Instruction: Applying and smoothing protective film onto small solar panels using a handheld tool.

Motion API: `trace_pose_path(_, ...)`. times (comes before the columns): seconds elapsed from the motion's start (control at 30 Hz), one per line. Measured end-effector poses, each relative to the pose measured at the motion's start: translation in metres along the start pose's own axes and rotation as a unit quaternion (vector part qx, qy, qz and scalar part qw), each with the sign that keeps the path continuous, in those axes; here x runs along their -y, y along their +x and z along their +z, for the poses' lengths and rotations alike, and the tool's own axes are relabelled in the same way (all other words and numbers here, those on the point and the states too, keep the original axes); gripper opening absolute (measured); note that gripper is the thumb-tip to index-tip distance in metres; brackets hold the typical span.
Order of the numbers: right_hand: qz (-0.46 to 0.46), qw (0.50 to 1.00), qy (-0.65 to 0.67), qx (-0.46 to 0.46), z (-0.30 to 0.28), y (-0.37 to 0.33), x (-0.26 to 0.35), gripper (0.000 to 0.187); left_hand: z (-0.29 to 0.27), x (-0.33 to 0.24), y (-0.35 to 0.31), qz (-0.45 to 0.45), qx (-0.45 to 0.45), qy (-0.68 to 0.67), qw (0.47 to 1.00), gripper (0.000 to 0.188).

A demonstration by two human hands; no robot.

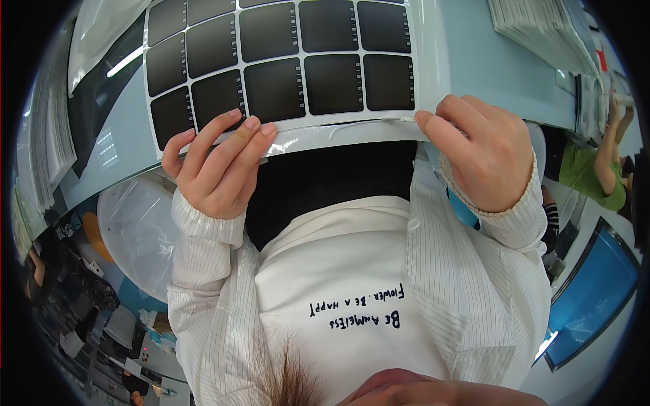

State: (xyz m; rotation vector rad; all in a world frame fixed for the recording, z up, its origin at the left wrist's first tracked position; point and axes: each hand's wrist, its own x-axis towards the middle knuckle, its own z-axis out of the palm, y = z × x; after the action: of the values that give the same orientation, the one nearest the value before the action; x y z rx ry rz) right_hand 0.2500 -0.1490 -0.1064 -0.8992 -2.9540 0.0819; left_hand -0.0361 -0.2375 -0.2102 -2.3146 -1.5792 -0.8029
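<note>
A white sheet (308, 62) printed with rows of black rounded squares lies at the near edge of the table. The fingers of my left hand (220, 166) are stretched over its near left corner, fingertips resting on the lower black squares and the white border. At the near right corner, my right hand (484, 149) is closed, thumb and forefinger pinching the end of a thin white strip (406, 120). That strip runs left along the sheet's near border, above a glossy clear band (338, 139) at the table edge. My remaining right fingers are curled and partly hidden.
Stacks of sheets stand at the far right (542, 34) and along the left (44, 128). A clear plastic bag (135, 230) hangs below the table's left side. Another person in a green top (596, 172) is at the right, near a blue panel (592, 294).
</note>
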Motion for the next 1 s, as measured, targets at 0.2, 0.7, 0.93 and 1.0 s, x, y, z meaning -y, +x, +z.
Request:
trace_pose_path(0.2, 0.011, 1.0, 0.003, 0.01, -0.001, 0.003, 0.007, 0.021, 0.001, 0.0, 0.0, -0.001, 0.0, 0.003, 1.0, 0.026)
trace_pose_path(0.7, 0.051, 0.997, -0.048, 0.04, -0.004, -0.021, -0.012, 0.019, 0.003, 0.001, -0.002, 0.006, -0.008, 0.008, 1.0, 0.027)
trace_pose_path(0.93, 0.099, 0.994, -0.049, 0.025, -0.012, -0.039, -0.02, 0.016, 0.001, 0.0, -0.001, 0.001, -0.009, 0.001, 1.0, 0.028)
trace_pose_path(1.0, 0.106, 0.992, -0.054, 0.029, -0.01, -0.04, -0.023, 0.014, -0.002, -0.002, 0.002, -0.001, 0.005, 0.005, 1.0, 0.03)
